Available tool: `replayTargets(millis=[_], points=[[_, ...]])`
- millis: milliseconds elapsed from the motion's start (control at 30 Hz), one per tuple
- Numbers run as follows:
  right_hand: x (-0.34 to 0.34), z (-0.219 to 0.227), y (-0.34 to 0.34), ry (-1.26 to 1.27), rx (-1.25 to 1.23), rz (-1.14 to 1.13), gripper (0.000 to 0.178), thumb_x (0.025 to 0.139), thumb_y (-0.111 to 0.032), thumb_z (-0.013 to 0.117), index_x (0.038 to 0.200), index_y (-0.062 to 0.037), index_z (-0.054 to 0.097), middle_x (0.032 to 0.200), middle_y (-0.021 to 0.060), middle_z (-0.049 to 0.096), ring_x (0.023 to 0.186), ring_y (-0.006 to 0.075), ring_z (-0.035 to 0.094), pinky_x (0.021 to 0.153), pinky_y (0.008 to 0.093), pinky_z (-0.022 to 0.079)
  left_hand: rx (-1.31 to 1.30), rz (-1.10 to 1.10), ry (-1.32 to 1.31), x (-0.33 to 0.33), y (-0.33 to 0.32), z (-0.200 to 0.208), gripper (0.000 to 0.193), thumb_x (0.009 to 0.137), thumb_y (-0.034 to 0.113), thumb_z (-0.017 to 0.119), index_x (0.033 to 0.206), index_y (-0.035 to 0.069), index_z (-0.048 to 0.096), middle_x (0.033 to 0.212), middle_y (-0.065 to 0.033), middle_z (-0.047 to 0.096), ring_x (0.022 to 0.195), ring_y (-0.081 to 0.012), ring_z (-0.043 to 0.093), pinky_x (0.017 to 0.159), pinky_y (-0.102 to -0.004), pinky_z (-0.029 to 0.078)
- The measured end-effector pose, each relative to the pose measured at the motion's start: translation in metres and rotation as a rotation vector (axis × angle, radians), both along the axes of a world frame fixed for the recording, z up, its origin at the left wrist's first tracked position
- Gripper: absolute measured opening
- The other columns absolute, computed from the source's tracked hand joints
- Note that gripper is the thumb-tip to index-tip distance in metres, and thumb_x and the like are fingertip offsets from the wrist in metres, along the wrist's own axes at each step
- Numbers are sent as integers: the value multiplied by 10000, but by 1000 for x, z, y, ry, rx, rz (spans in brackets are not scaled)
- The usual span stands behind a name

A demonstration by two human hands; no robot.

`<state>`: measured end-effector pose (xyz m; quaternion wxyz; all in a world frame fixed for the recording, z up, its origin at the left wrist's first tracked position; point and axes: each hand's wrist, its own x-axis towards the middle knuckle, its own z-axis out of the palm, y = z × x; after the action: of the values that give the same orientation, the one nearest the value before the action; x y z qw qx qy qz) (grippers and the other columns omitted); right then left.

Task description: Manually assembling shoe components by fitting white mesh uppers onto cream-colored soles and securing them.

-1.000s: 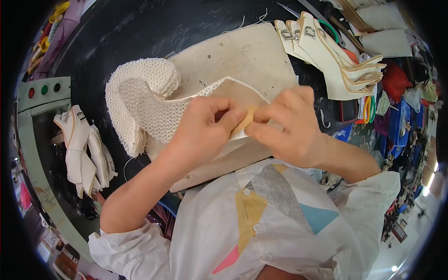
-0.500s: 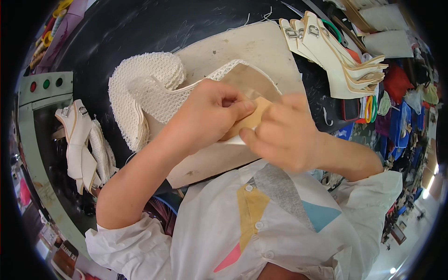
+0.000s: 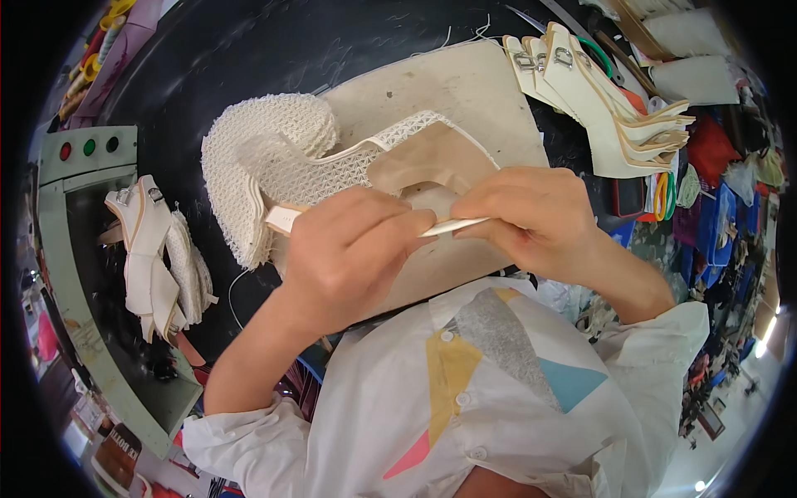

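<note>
Between my two hands is a white leather shoe strap [image 3: 449,227] with tan lining, seen nearly edge-on. My left hand [image 3: 353,245] is closed around it, and its end with small holes [image 3: 282,218] sticks out on the left. My right hand [image 3: 535,216] pinches the other part, covering most of it. Just beyond them lies a cream woven shoe upper [image 3: 320,170] with a smooth beige lining [image 3: 427,158]. It rests partly on a pale board [image 3: 415,83], next to a stack of similar woven pieces [image 3: 232,166].
White buckled straps [image 3: 610,112] lie stacked at the far right, near scissors with green handles [image 3: 596,56]. More strap pieces [image 3: 143,249] rest at the left beside a grey-green panel with coloured buttons [image 3: 89,148]. Thread spools [image 3: 104,41] stand at the far left.
The strap has turned from showing its tan face to nearly edge-on. My hands have moved apart, the left one lower and the right one to the right. The holed end now shows.
</note>
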<state>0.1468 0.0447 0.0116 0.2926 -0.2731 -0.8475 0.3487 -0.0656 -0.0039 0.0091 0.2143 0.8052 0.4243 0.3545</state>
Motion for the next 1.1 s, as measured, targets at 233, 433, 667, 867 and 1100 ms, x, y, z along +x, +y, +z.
replayTargets(millis=[233, 433, 667, 867, 1100], points=[[8, -10, -16, 53, 25, -97, 249, 616, 47, 675, 843, -56, 665, 757, 57, 615, 660, 219, 584, 582, 289, 455, 242, 68, -18, 8, -16, -3, 223, 620, -90, 697, 827, -25, 647, 830, -146, 652, 659, -234, 641, 540, -269, 512], [6, 34, -13, -56, 105, -2, 252, 603, 5, 679, 853, -22, 653, 820, 73, 611, 742, 244, 576, 687, 323, 444, 443, 30, 93, 16, -21, -2, 224, 550, -31, 633, 773, -51, 639, 800, -150, 612, 681, -261, 642, 533, -286, 530], [9, 28, -23, -164, 266, 113, 235, 564, -86, 638, 791, -27, 628, 756, 59, 583, 692, 203, 551, 602, 317, 416, 460, 11, 110, 33, -29, 6, 109, 542, -42, 623, 650, -38, 612, 711, -93, 477, 741, -320, 657, 490, -302, 524], [4, 44, -24, -360, 227, 233, 182, 551, -102, 625, 712, -32, 576, 718, 61, 546, 664, 211, 526, 603, 321, 418, 450, -59, 157, 33, -33, 7, 68, 602, -72, 576, 647, -29, 602, 706, -76, 448, 771, -337, 657, 490, -308, 535], [5, 22, -21, -101, -5, 101, 110, 679, -37, 626, 767, -19, 563, 701, 80, 519, 664, 203, 523, 606, 299, 415, 453, -59, 153, 34, -35, 7, 70, 627, -72, 577, 680, -41, 611, 724, -84, 462, 781, -337, 651, 545, -328, 560]])
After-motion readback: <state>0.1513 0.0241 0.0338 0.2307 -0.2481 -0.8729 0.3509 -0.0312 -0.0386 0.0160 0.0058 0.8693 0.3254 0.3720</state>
